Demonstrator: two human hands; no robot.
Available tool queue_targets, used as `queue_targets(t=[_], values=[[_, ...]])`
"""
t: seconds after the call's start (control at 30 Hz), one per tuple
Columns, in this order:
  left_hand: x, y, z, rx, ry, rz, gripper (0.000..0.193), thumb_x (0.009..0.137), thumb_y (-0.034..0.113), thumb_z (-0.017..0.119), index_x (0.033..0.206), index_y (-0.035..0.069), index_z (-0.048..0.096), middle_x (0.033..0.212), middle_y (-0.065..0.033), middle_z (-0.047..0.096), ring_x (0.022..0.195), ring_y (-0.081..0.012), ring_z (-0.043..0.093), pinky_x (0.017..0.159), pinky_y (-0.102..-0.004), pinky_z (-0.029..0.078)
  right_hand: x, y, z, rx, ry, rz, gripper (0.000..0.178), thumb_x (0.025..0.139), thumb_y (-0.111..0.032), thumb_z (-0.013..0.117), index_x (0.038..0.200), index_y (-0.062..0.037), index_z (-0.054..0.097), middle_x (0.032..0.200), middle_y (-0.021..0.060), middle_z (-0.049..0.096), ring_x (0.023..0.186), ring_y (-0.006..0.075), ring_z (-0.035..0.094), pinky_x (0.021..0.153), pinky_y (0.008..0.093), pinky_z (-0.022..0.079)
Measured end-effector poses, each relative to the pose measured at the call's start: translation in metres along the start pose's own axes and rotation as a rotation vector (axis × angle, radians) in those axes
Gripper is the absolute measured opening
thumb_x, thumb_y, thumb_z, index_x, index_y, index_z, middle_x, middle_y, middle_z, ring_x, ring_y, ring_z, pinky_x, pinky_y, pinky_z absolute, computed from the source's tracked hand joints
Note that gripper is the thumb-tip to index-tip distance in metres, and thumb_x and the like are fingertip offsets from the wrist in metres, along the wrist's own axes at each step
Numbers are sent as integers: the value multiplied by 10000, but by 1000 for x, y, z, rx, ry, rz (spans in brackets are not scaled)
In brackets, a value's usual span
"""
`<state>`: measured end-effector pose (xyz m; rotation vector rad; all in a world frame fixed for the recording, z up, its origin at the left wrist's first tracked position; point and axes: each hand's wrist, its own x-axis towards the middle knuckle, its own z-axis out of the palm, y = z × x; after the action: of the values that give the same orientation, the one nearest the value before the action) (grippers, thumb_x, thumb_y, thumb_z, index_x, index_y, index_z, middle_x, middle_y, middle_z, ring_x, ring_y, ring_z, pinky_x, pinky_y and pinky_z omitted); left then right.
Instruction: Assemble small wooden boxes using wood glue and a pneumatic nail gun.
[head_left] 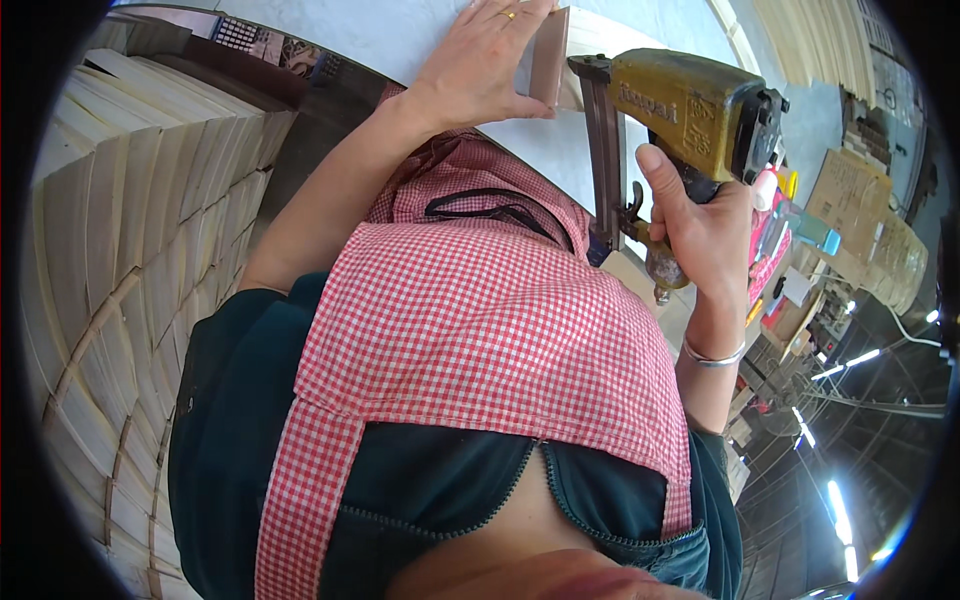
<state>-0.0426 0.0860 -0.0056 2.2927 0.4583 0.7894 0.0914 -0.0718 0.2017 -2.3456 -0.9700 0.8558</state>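
Observation:
My right hand [700,215] is wrapped around the grip of a gold-and-black pneumatic nail gun [675,95]. Its long dark magazine runs down toward my apron, and its nose is close to a wooden piece [548,55] on the pale worktop [390,35]. That piece has a brown end face and a lighter wooden part behind it, partly covered by the gun. My left hand [475,65] spans the brown end, thumb at the near corner and fingers toward the far one. Some fingertips are cut off by the upper edge of the view.
Tall stacks of pale wooden strips [130,190] rise close on my left. More wooden strips [815,45] lie at the far right. Beyond my right arm are a cardboard box [850,200], a turquoise-capped container [815,232] and assorted small items. My red checked apron [490,330] borders the worktop's near edge.

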Motion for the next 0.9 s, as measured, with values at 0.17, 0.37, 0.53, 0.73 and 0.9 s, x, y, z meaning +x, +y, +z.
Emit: queue_targets(t=[0.17,0.37,0.53,0.73,0.9], values=[[-2,4,-4,50,-23,18,1125,796,639,724,1534,-78,269,1582,-271,319,1509,-404,254,1235,-526,183,5,-3,-4,-53,-33,-8,315,896,-218,801,1053,37,703,659,49,665,430,91,482,409,226,355],[3,13,-9,65,-95,-70,1128,796,636,726,1528,-91,269,1576,-279,324,1509,-406,253,1237,-519,181,18,2,-13,-73,-72,-178,329,898,-234,798,1055,38,703,653,58,665,421,100,486,406,233,354],[4,-5,13,169,-12,-11,1074,802,556,757,1512,-99,290,1558,-277,349,1490,-402,283,1230,-494,200,10,7,-23,-63,27,-126,355,873,-251,806,1051,38,702,649,60,656,404,112,493,403,228,375],[3,15,8,-58,311,-57,839,845,406,779,1429,-78,421,1306,-229,528,1188,-333,554,1027,-397,434,-19,75,-70,23,480,124,333,906,-272,755,1046,13,656,598,19,580,446,87,516,423,214,403],[3,57,-40,-942,95,-766,849,944,552,609,1423,-119,411,1228,-305,573,1118,-386,666,927,-426,583,-22,235,-115,-248,609,174,496,871,-163,677,1307,38,551,980,193,690,792,287,691,743,382,563]])
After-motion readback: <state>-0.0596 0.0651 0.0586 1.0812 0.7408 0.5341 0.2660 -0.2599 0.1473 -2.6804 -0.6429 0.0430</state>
